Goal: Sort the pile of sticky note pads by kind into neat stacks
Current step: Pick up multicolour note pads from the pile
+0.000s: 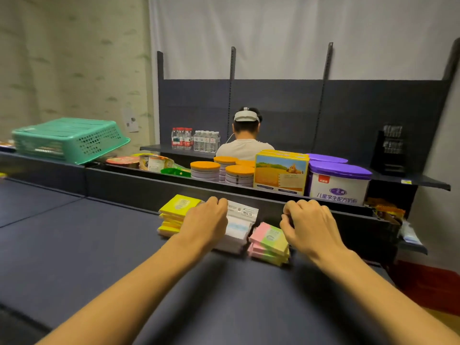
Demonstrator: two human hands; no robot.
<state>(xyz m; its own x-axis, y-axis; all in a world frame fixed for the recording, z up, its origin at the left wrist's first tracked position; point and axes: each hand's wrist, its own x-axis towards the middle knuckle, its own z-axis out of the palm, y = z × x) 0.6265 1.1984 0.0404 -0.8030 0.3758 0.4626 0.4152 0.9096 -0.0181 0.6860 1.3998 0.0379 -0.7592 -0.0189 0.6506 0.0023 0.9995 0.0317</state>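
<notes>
Gripping the far top edge of the white stack (239,229), the left hand (205,221) lies palm-down across that stack with its fingers curled over the uppermost packet. The right hand (307,225) hovers at the right of the pink-and-green stack (270,244), fingers curled and thumb drawn in towards them; whether it pinches anything cannot be told, because the fingertips are hidden behind the knuckles.

Three stacks of sticky note pads stand in a row on the dark blue shelf surface (99,245), close against the raised dark back ledge (149,190):
- the yellow stack (176,215) at the left, just beside the left hand;
- the white stack in the middle, largely covered by the left hand;
- the pink-and-green stack at the right, just beside the white stack.

Beyond the ledge, on the neighbouring shelf, stand orange-lidded tins (224,170), a yellow carton (281,173) and a purple-lidded tub (339,181). A green plastic basket (69,140) sits upside down at the far left. Packs of bottled water (195,140) stand on a shelf farther back, next to a seated person (245,143) who faces away.
</notes>
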